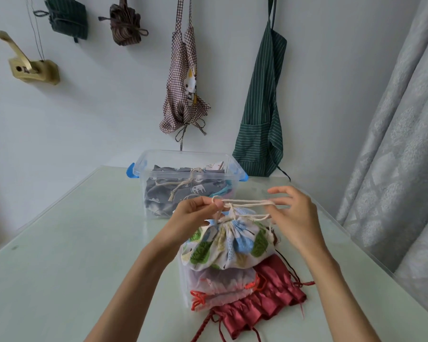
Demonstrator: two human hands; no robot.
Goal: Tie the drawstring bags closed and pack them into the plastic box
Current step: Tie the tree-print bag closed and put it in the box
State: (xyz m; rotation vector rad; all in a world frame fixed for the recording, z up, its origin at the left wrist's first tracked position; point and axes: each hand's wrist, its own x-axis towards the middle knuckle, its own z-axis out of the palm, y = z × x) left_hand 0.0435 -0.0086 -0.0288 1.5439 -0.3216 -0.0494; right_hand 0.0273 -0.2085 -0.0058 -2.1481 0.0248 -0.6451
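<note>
I'm judging the tying step is under way: my left hand (195, 213) is pinching the cream cord (245, 202) above the leaf-print bag (229, 245), gathered on the near pile; right hand (292, 213) fingers (279, 201) are hooking its loops. Next I'm needing a knot, then the far plastic box (143, 169)

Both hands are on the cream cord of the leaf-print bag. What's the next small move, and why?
Probably draw the two hands apart to snug the knot. The left hand pinches a small loop of the cream cord, the right hand holds the long strands stretched sideways, and the leaf-print bag is already gathered at its mouth, yet the cord looks slack above it.
</note>
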